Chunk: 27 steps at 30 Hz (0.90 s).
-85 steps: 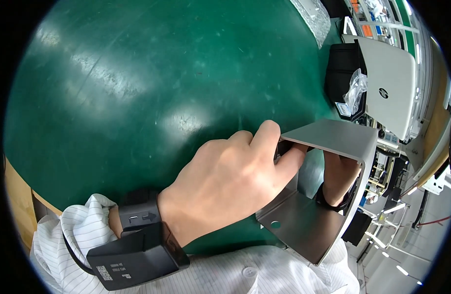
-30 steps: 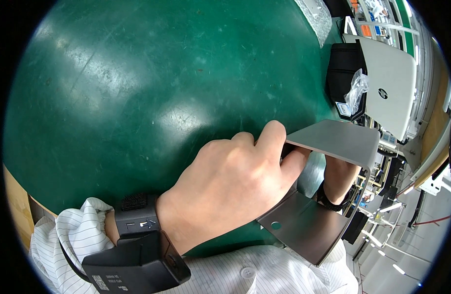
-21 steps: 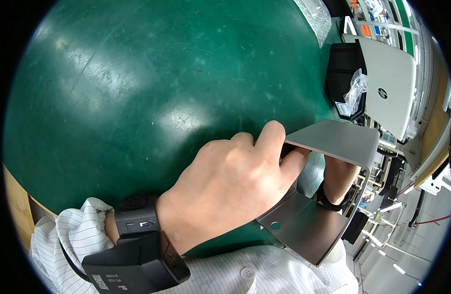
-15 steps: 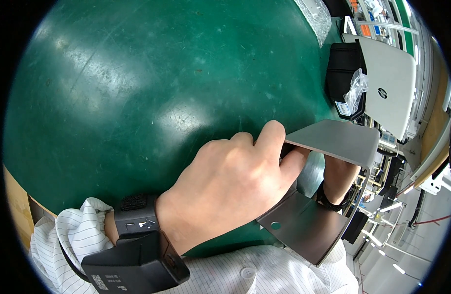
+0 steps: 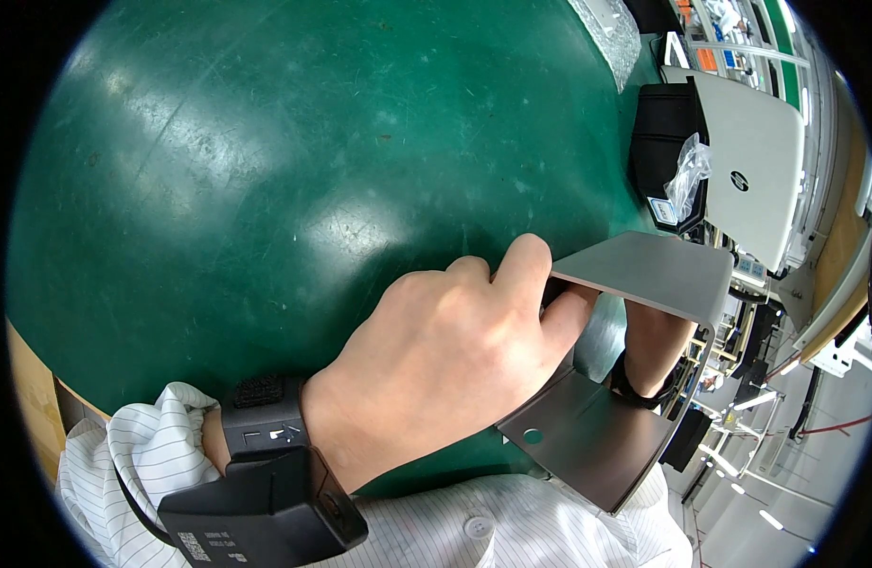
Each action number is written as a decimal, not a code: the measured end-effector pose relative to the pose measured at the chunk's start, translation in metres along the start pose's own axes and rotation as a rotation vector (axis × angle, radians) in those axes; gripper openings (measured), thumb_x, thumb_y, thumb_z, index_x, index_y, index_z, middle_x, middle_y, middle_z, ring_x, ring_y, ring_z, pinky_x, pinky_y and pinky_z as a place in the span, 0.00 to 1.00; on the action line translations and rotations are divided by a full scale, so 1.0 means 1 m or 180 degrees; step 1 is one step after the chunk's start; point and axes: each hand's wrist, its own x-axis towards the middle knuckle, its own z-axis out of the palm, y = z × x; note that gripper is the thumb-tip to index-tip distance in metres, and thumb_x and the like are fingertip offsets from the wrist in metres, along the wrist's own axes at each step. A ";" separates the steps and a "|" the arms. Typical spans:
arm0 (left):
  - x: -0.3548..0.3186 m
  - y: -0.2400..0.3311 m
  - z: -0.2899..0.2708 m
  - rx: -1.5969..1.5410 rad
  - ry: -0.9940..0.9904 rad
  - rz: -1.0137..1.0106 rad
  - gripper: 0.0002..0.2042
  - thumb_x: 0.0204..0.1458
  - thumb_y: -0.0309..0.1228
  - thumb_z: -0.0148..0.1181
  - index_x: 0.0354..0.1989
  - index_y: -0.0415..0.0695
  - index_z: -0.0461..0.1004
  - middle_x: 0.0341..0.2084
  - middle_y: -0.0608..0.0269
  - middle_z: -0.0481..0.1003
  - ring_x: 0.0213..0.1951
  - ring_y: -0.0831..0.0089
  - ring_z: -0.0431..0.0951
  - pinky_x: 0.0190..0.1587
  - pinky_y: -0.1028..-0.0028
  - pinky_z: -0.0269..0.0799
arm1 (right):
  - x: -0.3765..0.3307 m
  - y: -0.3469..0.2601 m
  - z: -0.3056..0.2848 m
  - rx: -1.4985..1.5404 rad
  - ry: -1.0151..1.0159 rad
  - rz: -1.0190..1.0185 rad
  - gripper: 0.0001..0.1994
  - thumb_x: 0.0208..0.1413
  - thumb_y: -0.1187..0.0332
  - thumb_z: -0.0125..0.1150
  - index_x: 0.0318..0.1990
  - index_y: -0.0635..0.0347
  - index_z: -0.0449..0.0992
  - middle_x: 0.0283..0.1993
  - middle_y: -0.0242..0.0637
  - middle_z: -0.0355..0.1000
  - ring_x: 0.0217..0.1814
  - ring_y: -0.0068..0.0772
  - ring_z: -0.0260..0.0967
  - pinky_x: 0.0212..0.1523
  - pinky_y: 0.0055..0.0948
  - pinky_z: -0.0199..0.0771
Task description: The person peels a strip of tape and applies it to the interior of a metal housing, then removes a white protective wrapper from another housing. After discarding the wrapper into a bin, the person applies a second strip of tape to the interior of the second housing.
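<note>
A grey U-shaped sheet-metal bracket (image 5: pixel 656 270) stands tilted at the right, above the green table. One flat panel faces up; the lower panel has a round hole near its edge. My left hand (image 5: pixel 450 336) is closed at the bracket's left edge, its index finger curled on the corner and its thumb reaching under the upper panel. Through the bracket's opening shows part of my right hand (image 5: pixel 656 331), with a black band at the wrist. The upper panel hides its fingers, so its grip cannot be made out.
The green tabletop (image 5: pixel 294 142) spreads left and ahead. Toward the far right are a black bin (image 5: pixel 658 142) with a clear plastic bag (image 5: pixel 690 175), a silver laptop (image 5: pixel 753 161) and bubble wrap (image 5: pixel 614 43). A black device (image 5: pixel 266 511) is strapped to my left wrist.
</note>
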 end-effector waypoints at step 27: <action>-0.004 0.002 0.002 -0.0076 -0.0041 0.0179 0.14 0.44 0.25 0.63 0.41 0.46 0.81 0.25 0.62 0.60 0.18 0.76 0.70 0.18 0.77 0.71 | 0.008 -0.061 -0.021 0.0791 0.0117 0.0778 0.21 0.60 0.60 0.61 0.54 0.67 0.74 0.51 0.46 0.73 0.55 0.36 0.70 0.54 0.34 0.72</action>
